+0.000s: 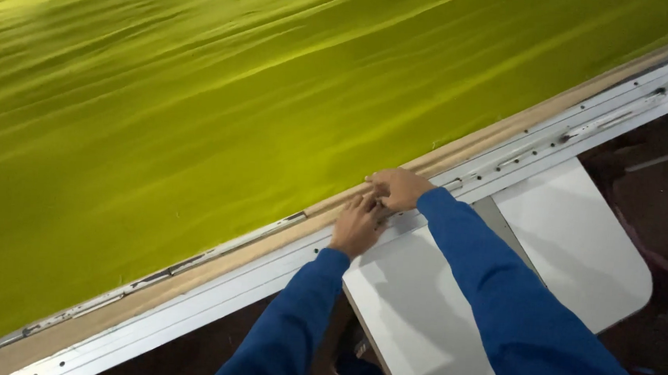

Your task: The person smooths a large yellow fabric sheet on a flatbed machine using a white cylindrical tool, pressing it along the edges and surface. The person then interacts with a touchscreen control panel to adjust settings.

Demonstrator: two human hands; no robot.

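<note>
A wide sheet of yellow-green fabric (200,102) lies stretched over a long table and fills most of the view. Its near edge runs along a tan wooden strip (269,241) and a white metal rail (521,156). My left hand (356,226) rests flat on the rail at the fabric's edge, fingers pointing up towards the cloth. My right hand (400,188) sits just beyond it, fingers pressed on the tan strip and the fabric edge. The two hands touch. Both arms wear blue sleeves. Whether the fingertips pinch the cloth is hidden.
A white rounded panel (578,241) juts out below the rail at the right, and a second white panel (411,308) lies under my arms. Dark floor shows beyond them at the lower right and lower left.
</note>
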